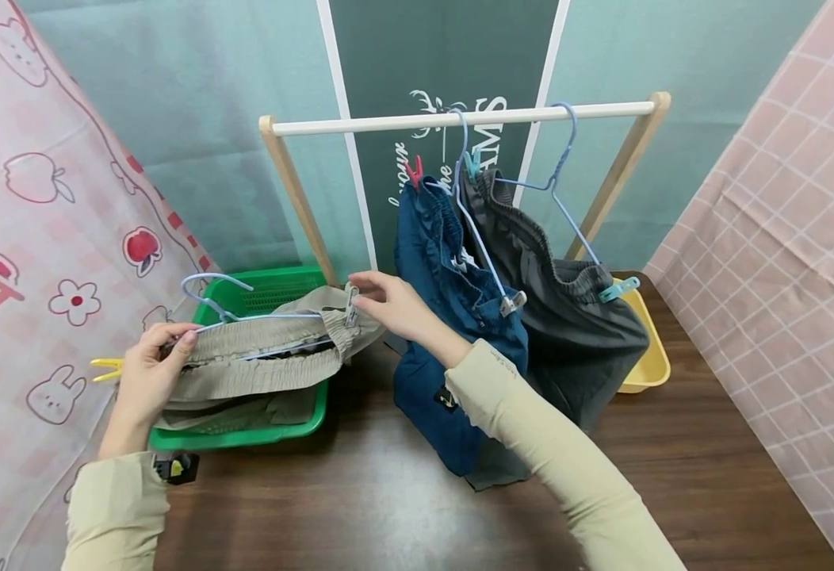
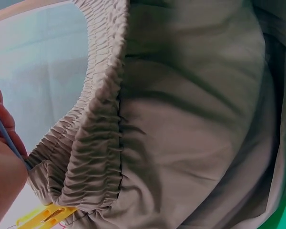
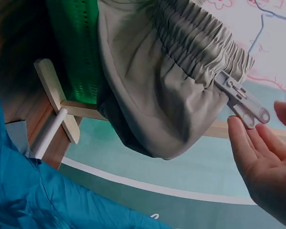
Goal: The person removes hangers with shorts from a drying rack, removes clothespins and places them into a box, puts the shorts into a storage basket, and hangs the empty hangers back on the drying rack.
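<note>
Khaki elastic-waist trousers [image 1: 246,386] hang on a light-blue hanger [image 1: 274,317] above a green basket. My left hand [image 1: 151,373] pinches the hanger's left end between thumb and fingers; in the left wrist view a yellow clothespin [image 2: 47,217] grips the waistband just below. At the waistband's right end sits a grey clothespin [image 3: 240,100], clamped on the fabric. My right hand [image 3: 267,157] touches this clothespin's outer end with its fingertips, while the thumb stands apart from it. The hanger's hook is free, off any rail.
A wooden rack with a white rail [image 1: 388,123] holds blue trousers [image 1: 424,317] and dark grey trousers [image 1: 552,333] on hangers with clothespins. Under the khaki trousers stands the green basket [image 1: 246,438] with more cloth inside. A yellow basket [image 1: 648,373] is behind the grey trousers.
</note>
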